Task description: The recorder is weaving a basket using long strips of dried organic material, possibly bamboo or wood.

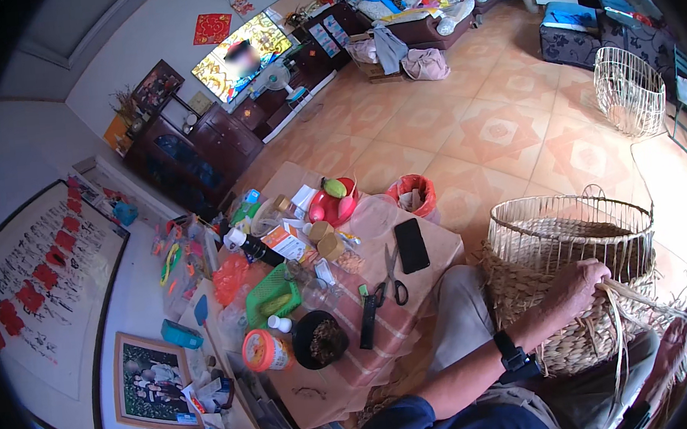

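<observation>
Woven basket (562,278): upright, mouth up, beside counter (434,244) | left hand (579,285) grasping straw strand (640,297), strand lengthwise rightward | right hand (667,350): grip unclear

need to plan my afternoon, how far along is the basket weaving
Roughly the lower half looks done: the basket has woven straw covering its lower wall. In hand: the left hand presses on the weave while the right hand holds loose straw strands at the working edge. Left: the upper wire frame is bare up to the rim. A second bare wire frame stands on the floor.
</observation>
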Demonstrator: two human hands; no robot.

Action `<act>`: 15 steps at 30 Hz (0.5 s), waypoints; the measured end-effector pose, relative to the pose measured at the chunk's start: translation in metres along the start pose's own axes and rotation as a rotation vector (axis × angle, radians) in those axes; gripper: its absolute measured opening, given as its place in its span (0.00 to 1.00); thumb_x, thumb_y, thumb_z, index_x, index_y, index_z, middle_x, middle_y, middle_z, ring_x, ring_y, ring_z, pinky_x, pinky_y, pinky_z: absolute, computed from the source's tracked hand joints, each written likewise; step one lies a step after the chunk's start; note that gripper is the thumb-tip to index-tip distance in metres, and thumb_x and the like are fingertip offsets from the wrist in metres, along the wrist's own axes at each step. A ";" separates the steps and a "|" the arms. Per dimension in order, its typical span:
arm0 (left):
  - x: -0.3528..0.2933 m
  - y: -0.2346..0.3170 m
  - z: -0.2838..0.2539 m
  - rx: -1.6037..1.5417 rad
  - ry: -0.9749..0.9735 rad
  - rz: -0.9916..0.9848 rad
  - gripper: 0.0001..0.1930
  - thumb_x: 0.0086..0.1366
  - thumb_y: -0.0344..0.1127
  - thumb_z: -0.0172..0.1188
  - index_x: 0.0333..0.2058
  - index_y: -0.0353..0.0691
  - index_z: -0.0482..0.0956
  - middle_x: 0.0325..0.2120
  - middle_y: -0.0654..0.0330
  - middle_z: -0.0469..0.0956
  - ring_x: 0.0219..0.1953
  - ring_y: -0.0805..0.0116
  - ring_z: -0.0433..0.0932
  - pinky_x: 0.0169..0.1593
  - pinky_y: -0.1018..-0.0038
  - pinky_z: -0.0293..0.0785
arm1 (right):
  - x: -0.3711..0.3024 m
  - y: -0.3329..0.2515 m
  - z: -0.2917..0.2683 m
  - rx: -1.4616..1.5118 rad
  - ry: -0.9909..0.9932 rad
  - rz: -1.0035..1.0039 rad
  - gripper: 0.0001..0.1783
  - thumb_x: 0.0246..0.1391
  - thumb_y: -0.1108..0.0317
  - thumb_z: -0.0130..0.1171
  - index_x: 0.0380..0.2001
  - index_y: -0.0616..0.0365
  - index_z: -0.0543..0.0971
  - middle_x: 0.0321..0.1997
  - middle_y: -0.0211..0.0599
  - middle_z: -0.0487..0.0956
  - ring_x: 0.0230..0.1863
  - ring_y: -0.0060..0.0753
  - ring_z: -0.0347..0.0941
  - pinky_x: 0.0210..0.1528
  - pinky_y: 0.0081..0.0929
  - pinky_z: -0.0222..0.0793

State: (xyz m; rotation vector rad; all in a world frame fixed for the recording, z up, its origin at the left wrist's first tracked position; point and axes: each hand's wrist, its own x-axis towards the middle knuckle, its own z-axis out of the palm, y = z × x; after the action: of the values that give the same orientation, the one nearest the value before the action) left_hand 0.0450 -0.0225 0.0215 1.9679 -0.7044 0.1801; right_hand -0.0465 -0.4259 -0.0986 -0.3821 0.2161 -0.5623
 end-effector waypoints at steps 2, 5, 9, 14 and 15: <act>0.000 -0.003 0.001 0.011 -0.015 -0.011 0.12 0.56 0.17 0.56 0.39 0.33 0.81 0.33 0.48 0.82 0.38 0.48 0.83 0.42 0.59 0.78 | -0.024 0.002 0.019 -0.344 0.063 0.084 0.22 0.71 0.66 0.48 0.62 0.65 0.72 0.53 0.48 0.82 0.45 0.39 0.81 0.48 0.34 0.77; 0.004 -0.013 0.006 -0.058 0.003 0.040 0.14 0.56 0.18 0.55 0.41 0.34 0.82 0.32 0.48 0.82 0.37 0.50 0.83 0.41 0.60 0.78 | -0.033 -0.035 0.005 -1.183 0.024 0.201 0.19 0.70 0.58 0.52 0.55 0.61 0.76 0.43 0.45 0.82 0.28 0.34 0.79 0.28 0.27 0.77; -0.003 -0.006 -0.018 -0.030 -0.046 -0.123 0.19 0.60 0.18 0.52 0.47 0.40 0.83 0.26 0.50 0.82 0.27 0.57 0.81 0.34 0.64 0.77 | -0.102 0.020 0.132 -2.042 -0.002 0.238 0.22 0.70 0.49 0.51 0.34 0.57 0.82 0.25 0.24 0.78 0.25 0.27 0.71 0.27 0.29 0.64; 0.006 0.013 -0.027 0.093 -0.127 -0.173 0.11 0.66 0.24 0.58 0.45 0.42 0.82 0.34 0.50 0.84 0.37 0.53 0.84 0.40 0.62 0.79 | -0.141 0.093 0.209 -1.870 -0.720 -0.586 0.15 0.54 0.62 0.70 0.39 0.60 0.81 0.34 0.37 0.79 0.35 0.39 0.76 0.38 0.32 0.72; 0.006 0.010 -0.023 0.091 -0.125 -0.154 0.10 0.67 0.24 0.58 0.45 0.42 0.82 0.34 0.48 0.83 0.38 0.51 0.84 0.41 0.61 0.79 | -0.143 0.105 0.211 -1.963 -0.764 -0.583 0.17 0.52 0.61 0.71 0.40 0.59 0.80 0.37 0.40 0.78 0.39 0.44 0.75 0.41 0.36 0.72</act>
State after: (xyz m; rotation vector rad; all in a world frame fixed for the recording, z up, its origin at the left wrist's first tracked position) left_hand 0.0485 -0.0080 0.0427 2.1255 -0.6304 -0.0039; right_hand -0.0510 -0.2038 0.0634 -2.5707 -0.1826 -0.5610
